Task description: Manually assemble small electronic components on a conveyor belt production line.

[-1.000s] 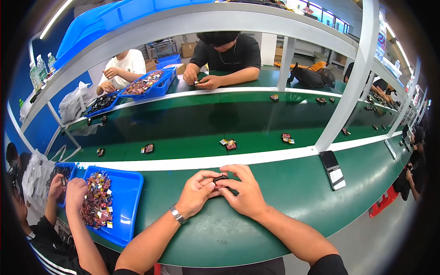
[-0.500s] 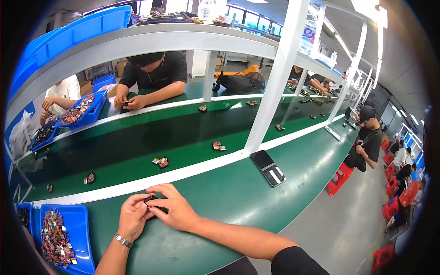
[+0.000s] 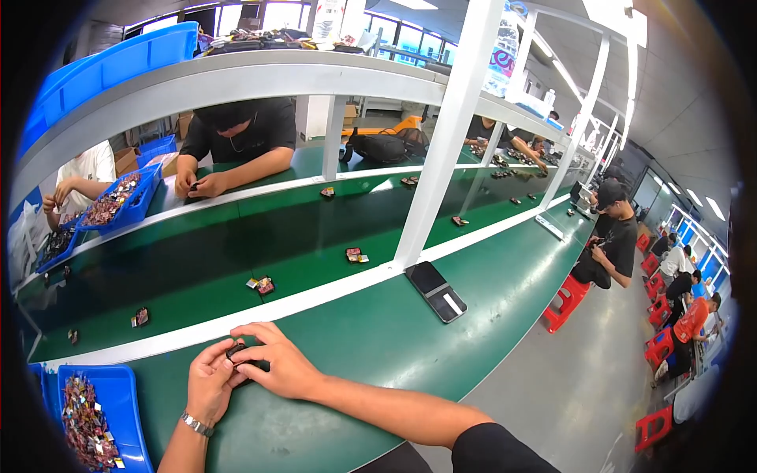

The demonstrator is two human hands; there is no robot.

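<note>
Both hands meet over the green bench at the lower left. A small black piece (image 3: 235, 351) sits between my fingertips, mostly covered by them, so its exact kind cannot be made out. My left hand (image 3: 210, 386), with a metal-band watch at its wrist, grips it from the left with bent fingers. From the right, my right hand (image 3: 277, 366) closes on it with thumb and fingers, its forefinger arched over the top. Close to my left forearm stands a blue tray (image 3: 126, 402) holding a heap of small reddish parts with wires and pale tags (image 3: 85, 426).
A flat black device with a white strip (image 3: 436, 292) lies on the bench right of my hands. Beyond a white rail, a green belt carries small part clusters (image 3: 356, 255). A white post (image 3: 441, 150) rises from the rail. People sit opposite and along the right.
The view has shifted, so bench, tray and post sit farther left in the picture. My hands still hold the black piece together, with little change in grip. The belt's clusters drift slightly right against the post.
</note>
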